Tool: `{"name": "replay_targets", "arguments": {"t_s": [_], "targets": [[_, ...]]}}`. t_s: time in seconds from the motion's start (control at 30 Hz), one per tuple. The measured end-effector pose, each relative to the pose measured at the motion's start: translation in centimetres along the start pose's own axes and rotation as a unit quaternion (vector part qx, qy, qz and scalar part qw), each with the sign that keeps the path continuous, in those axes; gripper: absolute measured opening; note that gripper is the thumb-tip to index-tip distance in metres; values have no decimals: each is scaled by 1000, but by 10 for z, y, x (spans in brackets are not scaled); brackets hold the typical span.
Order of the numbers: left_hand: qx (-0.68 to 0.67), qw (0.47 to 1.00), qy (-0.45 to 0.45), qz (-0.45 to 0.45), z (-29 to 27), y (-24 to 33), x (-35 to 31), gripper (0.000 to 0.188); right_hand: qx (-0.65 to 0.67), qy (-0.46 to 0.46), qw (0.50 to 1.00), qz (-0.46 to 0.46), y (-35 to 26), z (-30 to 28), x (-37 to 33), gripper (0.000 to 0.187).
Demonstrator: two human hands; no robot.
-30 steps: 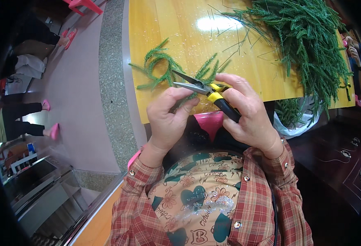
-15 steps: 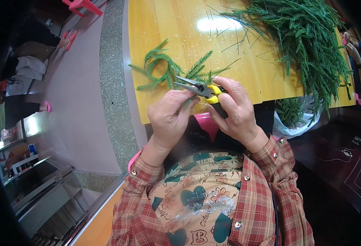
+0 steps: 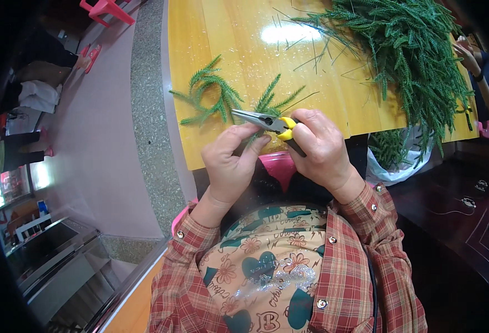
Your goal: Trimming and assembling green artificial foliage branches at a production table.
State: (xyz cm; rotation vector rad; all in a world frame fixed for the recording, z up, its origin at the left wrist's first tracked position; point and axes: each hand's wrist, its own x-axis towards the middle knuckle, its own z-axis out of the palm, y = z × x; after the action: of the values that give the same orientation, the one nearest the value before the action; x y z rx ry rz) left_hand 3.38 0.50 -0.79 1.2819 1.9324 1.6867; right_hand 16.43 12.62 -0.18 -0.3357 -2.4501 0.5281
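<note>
My right hand (image 3: pixel 322 145) grips a pair of needle-nose pliers (image 3: pixel 285 129) with yellow and black handles. The jaws point left and lie nearly together, passing just over the fingers of my left hand (image 3: pixel 232 158). Those fingers pinch the lower end of a green artificial pine sprig (image 3: pixel 266 105), whose needled tips fan out over the table behind the pliers. What the jaws may be holding is hidden. Just left of the sprig, a small ring of green pine twigs (image 3: pixel 211 95) lies on the yellow wooden table (image 3: pixel 244 39).
A large heap of green pine branches (image 3: pixel 411 50) covers the table's right side, with thin loose stems beside it. Below the edge hangs a white plastic bag (image 3: pixel 391 173) holding more greenery. Another person's hand (image 3: pixel 466 55) shows at far right. A pink stool (image 3: pixel 108 10) stands at upper left.
The plier jaws were spread apart and have closed nearly together. Both hands stay in about the same place; the view has shifted slightly.
</note>
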Motion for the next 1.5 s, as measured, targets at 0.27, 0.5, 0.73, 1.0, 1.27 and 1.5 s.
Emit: {"name": "replay_targets", "arguments": {"t_s": [0.27,0.5,0.73,1.0,1.27,1.5], "targets": [[-105,988,-5,-110,-3,2,-1,18,120,-16,991,53,-4,-3,6,20],[-226,961,-12,-161,-10,7,3,19,204,-91,961,165,-18,-13,11,18],[-310,930,27,-195,-12,8,4,27,234,-78,917,312,14,-34,29,21],[-320,934,33,-155,-6,12,0,30,-252,-19,955,157,73,-32,27,30],[-388,898,14,-208,-10,12,3,24,-302,30,946,114,67,-38,36,26],[-397,886,8,-239,-10,11,4,26,73,25,997,-1,-3,-43,58,32]]}}
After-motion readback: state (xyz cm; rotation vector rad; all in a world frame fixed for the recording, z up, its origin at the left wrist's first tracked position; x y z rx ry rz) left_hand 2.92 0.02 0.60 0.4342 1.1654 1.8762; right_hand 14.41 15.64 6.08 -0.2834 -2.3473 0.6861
